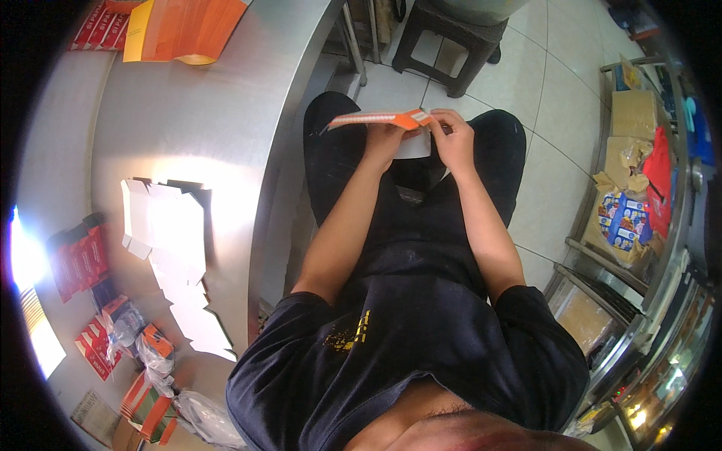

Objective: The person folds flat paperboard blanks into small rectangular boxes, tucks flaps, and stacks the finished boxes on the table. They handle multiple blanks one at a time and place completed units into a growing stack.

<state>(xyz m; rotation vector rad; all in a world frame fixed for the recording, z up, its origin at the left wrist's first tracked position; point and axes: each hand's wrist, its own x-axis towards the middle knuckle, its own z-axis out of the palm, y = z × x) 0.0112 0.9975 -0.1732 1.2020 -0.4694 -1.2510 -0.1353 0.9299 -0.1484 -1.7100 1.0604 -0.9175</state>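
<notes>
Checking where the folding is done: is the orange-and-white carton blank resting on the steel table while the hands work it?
No. Both the left hand and right hand hold the carton blank over the lap, clear of the steel table.

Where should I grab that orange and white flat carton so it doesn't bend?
Probably pinch the orange and white flat carton along its long edges near the middle, coming from below. It lies flat and thin over the lap; the left hand and right hand hold only its right end.
</notes>
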